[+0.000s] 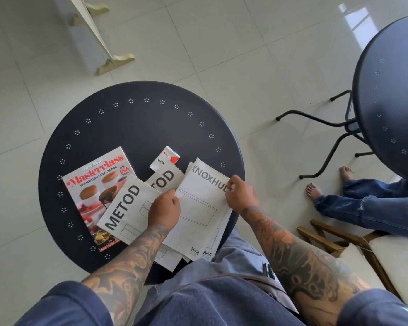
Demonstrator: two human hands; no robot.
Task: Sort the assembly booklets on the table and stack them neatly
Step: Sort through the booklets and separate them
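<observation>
A round black table [137, 128] carries several booklets near its front edge. The white KNOXHULT booklet [198, 208] lies on top of other white sheets; my left hand [165, 209] pinches its left edge and my right hand [239, 195] grips its upper right edge. A METOD booklet [125, 208] lies left of my left hand, overlapping a Masterclass cookbook [90, 184]. A second METOD booklet [166, 178] sits partly under the others. Behind it lies a small white and red leaflet [166, 158].
A second round black table [391, 95] with thin metal legs stands at the right. Another person's bare feet [316, 191] and jeans are beside it. A wooden chair with a white cushion [396, 255] is at my right. White furniture feet [115, 62] stand on the tiled floor beyond.
</observation>
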